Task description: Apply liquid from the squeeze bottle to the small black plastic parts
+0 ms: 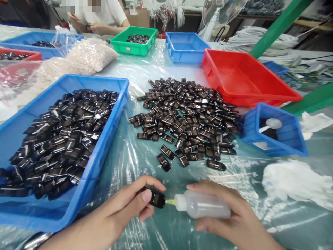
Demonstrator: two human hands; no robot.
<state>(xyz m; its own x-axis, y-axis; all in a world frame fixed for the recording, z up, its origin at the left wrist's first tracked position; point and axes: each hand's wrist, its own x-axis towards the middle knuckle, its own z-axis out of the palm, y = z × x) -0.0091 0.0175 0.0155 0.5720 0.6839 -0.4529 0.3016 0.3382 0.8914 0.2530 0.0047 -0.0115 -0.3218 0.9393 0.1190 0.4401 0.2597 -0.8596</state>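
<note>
Between the thumb and fingers of my left hand [135, 199] is a small glossy black part [158, 199] with a brownish panel. My right hand [229, 211] is wrapped round a translucent squeeze bottle [205, 205] lying sideways, its white cap and yellow-green tip [171, 201] pointing left. The tip is at the right end of the black part; whether they touch I cannot tell. Beyond my hands lies a loose pile of similar black parts [182, 114] on the plastic-covered table [119, 166].
A large blue tray [104, 144] of black parts stands left. At the right are a red tray [249, 76], a small blue bin [275, 147] holding a scoop [273, 123], and white cloth [296, 180]. Green [134, 48] and blue trays [187, 55] stand behind; a person [104, 17] sits opposite.
</note>
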